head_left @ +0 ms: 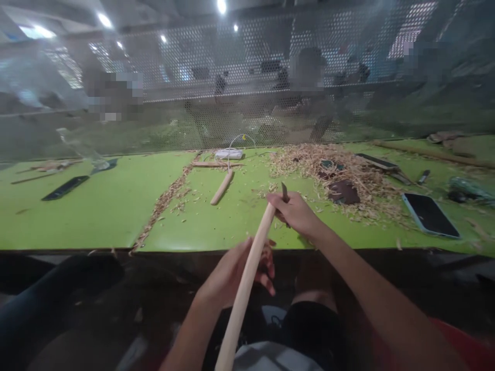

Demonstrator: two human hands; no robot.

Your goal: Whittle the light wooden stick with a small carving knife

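Note:
A long, pale, peeled wooden stick (247, 281) slopes from the bottom of the view up to the table's front part. My right hand (294, 212) is closed at its far end, with the thumb and fingers about the tip. The same hand also holds a knife (285, 191); its dark blade pokes up past the fingers, and the rest is mostly hidden. Below the table edge, my left hand (265, 265) is behind the stick, fingers spread and apart. Whether its palm touches the stick is hidden.
Wood shavings (309, 159) are heaped at the back right, around a dark brown piece (344, 191). A phone (431, 214) lies at right, another dark phone (65, 188) at left. A short wooden handle (222, 186) with a cord lies mid-table. A perforated screen (247, 113) stands behind.

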